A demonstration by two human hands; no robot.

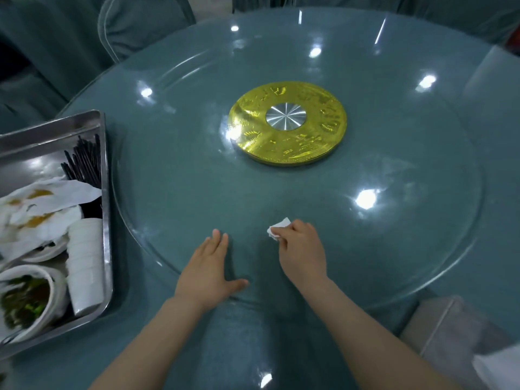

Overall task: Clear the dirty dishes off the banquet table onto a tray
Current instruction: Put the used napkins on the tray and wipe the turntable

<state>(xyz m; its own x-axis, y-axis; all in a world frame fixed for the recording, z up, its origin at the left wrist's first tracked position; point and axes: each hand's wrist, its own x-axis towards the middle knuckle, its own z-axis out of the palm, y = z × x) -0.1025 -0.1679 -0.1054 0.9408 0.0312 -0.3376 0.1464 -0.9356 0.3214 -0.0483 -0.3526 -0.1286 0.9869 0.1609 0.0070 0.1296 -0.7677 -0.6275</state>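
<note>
Head view: the right hand [302, 249] pinches a crumpled white tissue [278, 229] near the surface's [394, 249] near edge — left hand [209, 273] flat, grip spread — with dirty dishes [31, 296] on the steel tray [105, 192] at its left edge.

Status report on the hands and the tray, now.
Left hand flat on glass turntable. Right hand pinching crumpled white tissue. Steel tray loaded with dirty dishes. Nothing blocking.

Round teal table [478, 277], glass turntable [394, 235], steel tray [105, 192] at left edge
</note>
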